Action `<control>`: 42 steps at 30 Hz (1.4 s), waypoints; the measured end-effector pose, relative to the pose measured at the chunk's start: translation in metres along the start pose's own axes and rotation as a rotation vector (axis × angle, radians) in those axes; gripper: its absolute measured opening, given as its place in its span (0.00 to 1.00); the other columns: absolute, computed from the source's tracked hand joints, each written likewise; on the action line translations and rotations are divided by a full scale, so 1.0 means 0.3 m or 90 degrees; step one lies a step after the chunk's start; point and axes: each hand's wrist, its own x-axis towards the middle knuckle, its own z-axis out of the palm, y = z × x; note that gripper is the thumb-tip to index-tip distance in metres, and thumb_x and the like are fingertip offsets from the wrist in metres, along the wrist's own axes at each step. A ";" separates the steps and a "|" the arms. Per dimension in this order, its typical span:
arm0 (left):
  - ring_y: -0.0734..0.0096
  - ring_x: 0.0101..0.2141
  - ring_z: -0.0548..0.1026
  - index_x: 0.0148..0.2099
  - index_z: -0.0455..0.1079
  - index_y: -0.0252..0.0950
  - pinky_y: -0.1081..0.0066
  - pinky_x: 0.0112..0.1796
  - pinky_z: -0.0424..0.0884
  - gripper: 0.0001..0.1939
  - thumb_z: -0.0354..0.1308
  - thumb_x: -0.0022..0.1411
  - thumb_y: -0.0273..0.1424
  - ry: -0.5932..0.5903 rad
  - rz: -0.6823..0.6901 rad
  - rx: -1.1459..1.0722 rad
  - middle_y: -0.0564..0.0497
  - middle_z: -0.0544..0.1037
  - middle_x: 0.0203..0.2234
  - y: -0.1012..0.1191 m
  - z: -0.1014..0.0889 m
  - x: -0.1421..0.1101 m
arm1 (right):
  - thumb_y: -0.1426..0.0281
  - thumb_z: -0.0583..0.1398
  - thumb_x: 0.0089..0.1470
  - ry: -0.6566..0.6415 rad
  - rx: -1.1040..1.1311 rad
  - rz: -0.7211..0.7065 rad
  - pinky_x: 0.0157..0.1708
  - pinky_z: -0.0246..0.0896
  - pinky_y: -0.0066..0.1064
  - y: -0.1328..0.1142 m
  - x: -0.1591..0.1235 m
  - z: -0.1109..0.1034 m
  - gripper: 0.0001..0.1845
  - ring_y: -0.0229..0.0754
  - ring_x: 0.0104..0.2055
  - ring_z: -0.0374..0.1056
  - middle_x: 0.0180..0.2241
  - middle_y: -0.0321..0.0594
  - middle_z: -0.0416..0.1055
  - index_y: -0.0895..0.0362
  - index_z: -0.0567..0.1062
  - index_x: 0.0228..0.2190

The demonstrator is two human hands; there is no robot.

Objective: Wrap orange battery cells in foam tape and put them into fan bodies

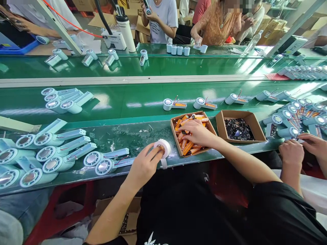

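Note:
My left hand [145,166] grips a white roll of tape [163,148] that rests on the green bench edge, fingers curled round it. A short strip of tape hangs from the roll. My right hand [197,133] reaches into a cardboard box [174,135] of orange cylindrical batteries [188,147], fingers bent down among them; what they pinch is hidden. Light blue handheld fan bodies [102,162] lie in rows to the left of my left hand.
A second cardboard box [258,131] holds dark circuit boards. Another person's two hands [304,149] work at the right among more fan bodies [288,117]. Fan parts with wires [176,104] ride the green conveyor. People stand across the far belt.

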 end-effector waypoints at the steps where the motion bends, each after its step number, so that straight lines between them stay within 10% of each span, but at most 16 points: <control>1: 0.51 0.57 0.76 0.58 0.75 0.37 0.50 0.57 0.78 0.24 0.51 0.66 0.15 -0.004 -0.001 -0.012 0.42 0.81 0.51 0.004 0.003 0.001 | 0.69 0.67 0.58 0.044 0.078 0.003 0.63 0.61 0.53 -0.001 -0.008 0.002 0.15 0.54 0.57 0.73 0.51 0.47 0.80 0.52 0.82 0.48; 6: 0.52 0.58 0.74 0.57 0.75 0.37 0.51 0.57 0.78 0.24 0.50 0.65 0.14 -0.029 0.036 -0.029 0.43 0.80 0.52 0.021 -0.008 0.014 | 0.61 0.74 0.51 0.215 0.485 0.019 0.60 0.69 0.47 -0.037 -0.056 -0.012 0.17 0.48 0.54 0.76 0.47 0.41 0.80 0.50 0.82 0.42; 11: 0.53 0.57 0.75 0.54 0.77 0.37 0.50 0.58 0.77 0.21 0.51 0.67 0.15 -0.044 0.087 -0.018 0.44 0.81 0.49 0.037 -0.025 0.044 | 0.59 0.74 0.52 0.108 0.699 0.095 0.47 0.77 0.41 -0.092 -0.088 -0.027 0.23 0.47 0.46 0.81 0.41 0.39 0.82 0.50 0.80 0.48; 16: 0.51 0.58 0.74 0.54 0.77 0.37 0.50 0.59 0.77 0.20 0.52 0.68 0.16 -0.066 0.107 -0.012 0.45 0.81 0.49 0.052 -0.029 0.056 | 0.59 0.76 0.48 0.059 0.534 0.149 0.34 0.75 0.33 -0.120 -0.114 -0.030 0.24 0.41 0.30 0.76 0.27 0.34 0.79 0.54 0.83 0.46; 30: 0.51 0.55 0.77 0.54 0.76 0.33 0.56 0.52 0.79 0.12 0.59 0.70 0.22 -0.111 0.210 0.099 0.44 0.81 0.46 0.102 -0.059 0.099 | 0.63 0.68 0.61 -0.103 0.213 0.075 0.52 0.72 0.33 -0.155 -0.121 -0.032 0.18 0.48 0.47 0.82 0.45 0.42 0.85 0.54 0.85 0.51; 34: 0.49 0.58 0.76 0.57 0.75 0.35 0.57 0.52 0.80 0.15 0.59 0.71 0.23 -0.089 0.150 0.092 0.43 0.81 0.47 0.123 -0.044 0.107 | 0.60 0.69 0.58 0.022 0.362 0.184 0.48 0.76 0.35 -0.125 -0.125 0.031 0.20 0.46 0.42 0.81 0.41 0.39 0.85 0.53 0.85 0.50; 42: 0.44 0.58 0.77 0.56 0.76 0.32 0.60 0.49 0.79 0.15 0.59 0.69 0.19 0.027 0.046 0.143 0.42 0.83 0.44 0.160 -0.003 0.133 | 0.51 0.70 0.54 0.538 0.723 0.290 0.45 0.79 0.39 -0.188 -0.119 0.217 0.29 0.48 0.45 0.81 0.44 0.43 0.83 0.52 0.79 0.52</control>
